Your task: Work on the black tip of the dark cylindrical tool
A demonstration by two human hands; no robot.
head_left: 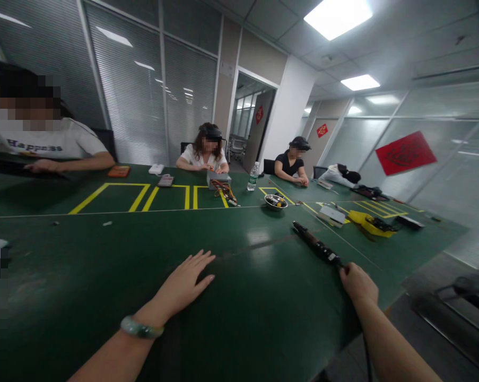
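One long green table (239,339) filled the lower view. Its right edge slanted in beneath the right forearm, leaving little tabletop beyond that wrist; a broad stretch of green lay between the two hands and ahead of the left one. Three people sat across it: one in a printed white shirt (52,139), cut off at the left, one in a white top (199,158) and one in a dark top (289,165). A white-and-dark shape (338,174) farther along was hard to make out. Three red signs (406,153) hung beyond.

One long black tool (316,244) lay right of centre, its tip angled away toward the far side. The right hand (359,286) was closed around its near end, hiding that part; a cord (367,355) ran down behind the forearm, partly covered. The left hand (187,284) was spread, palm down and holding nothing; whether it touched the table could not be told.

Farther off were one yellow tray (362,218) of dark pieces, one bottle (253,178) and one metal bowl (276,206) with small, indistinct contents. One bracelet (141,327) circled the left wrist.
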